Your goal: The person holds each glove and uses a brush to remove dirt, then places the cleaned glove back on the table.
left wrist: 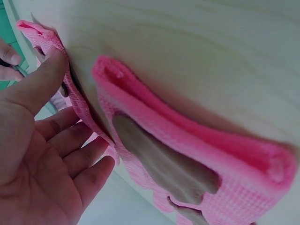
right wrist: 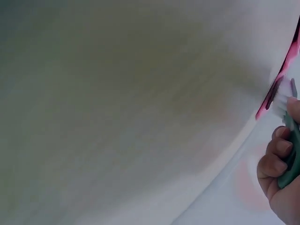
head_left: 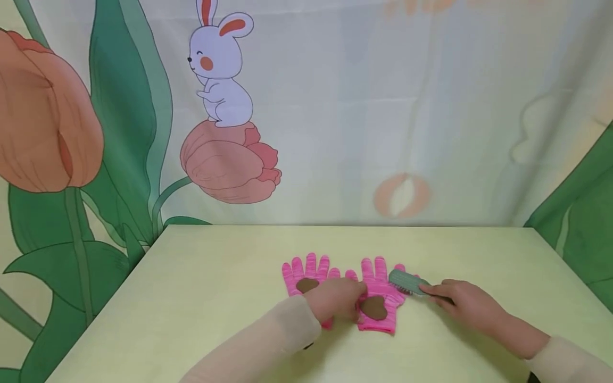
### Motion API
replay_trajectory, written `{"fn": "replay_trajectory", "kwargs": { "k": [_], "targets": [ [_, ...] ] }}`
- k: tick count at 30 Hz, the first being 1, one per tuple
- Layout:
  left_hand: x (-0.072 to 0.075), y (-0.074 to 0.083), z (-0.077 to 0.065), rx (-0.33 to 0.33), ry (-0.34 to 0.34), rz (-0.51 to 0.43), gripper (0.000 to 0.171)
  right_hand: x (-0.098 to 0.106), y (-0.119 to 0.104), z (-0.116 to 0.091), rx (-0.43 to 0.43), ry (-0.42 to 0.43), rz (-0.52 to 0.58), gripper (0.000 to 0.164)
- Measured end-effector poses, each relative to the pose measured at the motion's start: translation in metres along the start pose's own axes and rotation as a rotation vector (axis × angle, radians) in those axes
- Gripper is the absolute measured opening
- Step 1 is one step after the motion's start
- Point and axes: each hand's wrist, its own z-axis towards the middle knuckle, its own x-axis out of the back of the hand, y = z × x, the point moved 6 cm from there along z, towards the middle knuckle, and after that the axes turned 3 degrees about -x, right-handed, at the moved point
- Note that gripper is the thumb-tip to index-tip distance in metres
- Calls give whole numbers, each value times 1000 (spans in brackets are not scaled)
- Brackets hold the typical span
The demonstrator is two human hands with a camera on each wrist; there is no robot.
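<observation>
brush [head_left: 407, 282] was in the right hand [head_left: 471, 306], fingers curled round the handle, with its head bristles-down over the outer fingers of the right glove [head_left: 384, 290]. couldn't tell if the bristles were pressing in or just skimming, they came out blurry in the right wrist view. the left hand [head_left: 337, 298] was at the inner edge of that same glove, fingers [left wrist: 77, 161] fairly straight and wide of the thumb [left wrist: 42, 82], so more of a touch than a real grip. left glove [head_left: 311, 271] lay just beside it, partly covered by that hand in the head view, and its cuff gaped a bit in the left wrist view. both were pink with brown patches [head_left: 373, 307], finger ends pointing away from the person, lying on a pale yellow table [head_left: 182, 308]. pale sleeves [head_left: 258, 340] on both arms. behind it all hung a printed cloth [head_left: 335, 127], with a white rabbit [head_left: 225, 98] sitting on a pink tulip [head_left: 225, 165] and green leaves [head_left: 122, 106] off to the left.
</observation>
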Motion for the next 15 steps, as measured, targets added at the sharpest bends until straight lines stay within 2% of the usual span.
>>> {"fn": "replay_trajectory", "kwargs": {
  "k": [5, 8, 11, 15],
  "targets": [
    [-3, -2, 3, -9, -5, 11, 29, 13, 8, -4, -72, 44, -55, 33],
    [-4, -3, 2, 1, 2, 26, 40, 23, 12, -5, -121, 102, -77, 31],
    [-7, -3, -3, -3, 26, 69, 51, 29, 15, -7, -155, 140, -77, 31],
    [-13, 0, -18, -39, 63, 141, 48, 28, 14, -9, -157, 125, -60, 31]
  ]
}}
